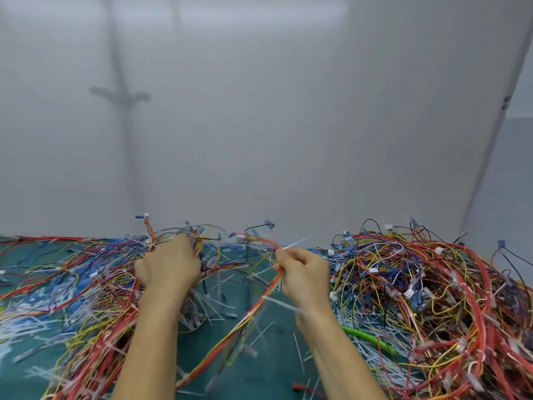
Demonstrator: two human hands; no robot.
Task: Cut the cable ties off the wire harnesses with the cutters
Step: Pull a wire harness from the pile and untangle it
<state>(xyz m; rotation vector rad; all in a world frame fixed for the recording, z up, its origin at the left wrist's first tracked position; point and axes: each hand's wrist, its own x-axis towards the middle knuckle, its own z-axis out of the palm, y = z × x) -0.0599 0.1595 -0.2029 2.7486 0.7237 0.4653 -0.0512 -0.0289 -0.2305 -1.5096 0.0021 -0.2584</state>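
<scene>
Your left hand (168, 265) is closed on a bunch of wires in the left-hand pile (86, 287), while your right hand (302, 272) pinches a red-and-yellow wire harness (245, 316) with a white cable tie (298, 241) poking out above the green mat (271, 356). No cutters are visible.

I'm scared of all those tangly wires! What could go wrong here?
1. The right hand pinches a red-and-yellow wire bundle that runs into the pile on the left; pulling might drag more wires along.
2. The left hand is closed in the tangle, so fingers could snag.
3. No cutters can be made out. Something green lies half buried in loose white ties; a tool could hide there and get grabbed blindly.
</scene>
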